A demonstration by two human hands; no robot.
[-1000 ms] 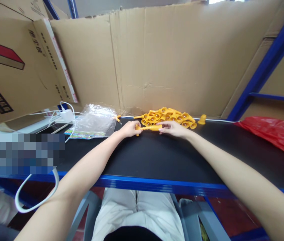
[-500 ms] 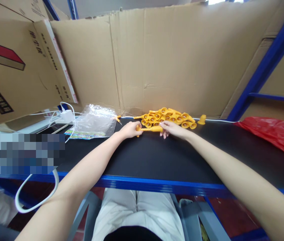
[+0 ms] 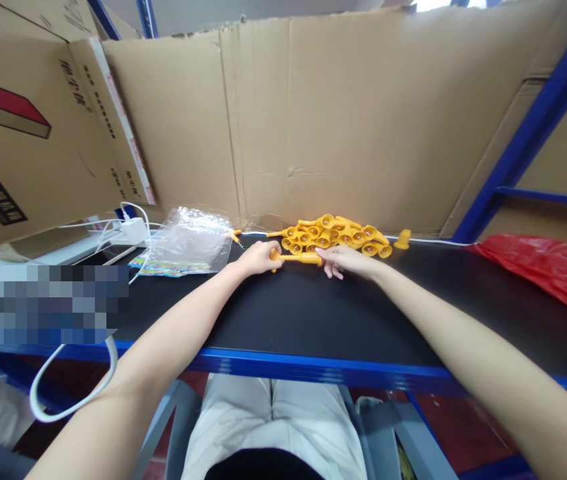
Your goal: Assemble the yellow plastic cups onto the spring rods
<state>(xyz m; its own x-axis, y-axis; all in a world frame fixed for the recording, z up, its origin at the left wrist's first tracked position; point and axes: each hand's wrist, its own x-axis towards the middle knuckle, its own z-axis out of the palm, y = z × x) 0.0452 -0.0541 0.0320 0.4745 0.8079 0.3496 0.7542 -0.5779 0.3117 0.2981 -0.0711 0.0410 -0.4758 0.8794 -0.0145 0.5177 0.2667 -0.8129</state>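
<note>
A yellow plastic piece, long and thin with a ridged stem, is held level just above the black table top. My left hand is closed round its left end. My right hand pinches its right end between thumb and forefinger, the other fingers pointing down at the table. Right behind both hands lies a heap of yellow plastic parts with cup-shaped ends. One single yellow part stands apart at the heap's right.
A clear plastic bag lies at the left, with a white charger and cable beyond it. A red plastic bag lies at the right. Cardboard sheets wall the back and left. The table has a blue front rail.
My right hand has shifted slightly, its lower fingers now spread downward toward the table. The yellow piece stays held between both hands in nearly the same place.
</note>
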